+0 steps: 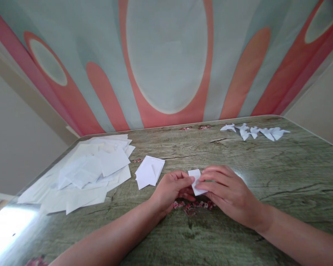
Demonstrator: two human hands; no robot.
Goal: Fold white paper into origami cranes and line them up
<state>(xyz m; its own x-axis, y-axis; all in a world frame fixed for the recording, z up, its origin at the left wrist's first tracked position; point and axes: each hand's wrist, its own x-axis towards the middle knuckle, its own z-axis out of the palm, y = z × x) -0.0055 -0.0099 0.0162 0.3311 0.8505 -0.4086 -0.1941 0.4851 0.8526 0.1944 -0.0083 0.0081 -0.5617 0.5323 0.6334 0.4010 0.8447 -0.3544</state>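
A small folded piece of white paper (194, 173) is held between my two hands, low over the middle of the table. My left hand (175, 187) pinches its left edge, thumb on top and the other fingers curled beneath. From the right, my right hand (224, 190) grips the same paper, its fingers lying over the right side and hiding part of it. To the left of my left hand lies a small stack of white paper squares (150, 171), a little fanned out.
A large loose pile of white paper sheets (86, 166) covers the table's left side. Several folded white paper figures (254, 132) stand in a row at the back right. The wood-patterned table (280, 173) meets a red and grey-green patterned backdrop (166, 55).
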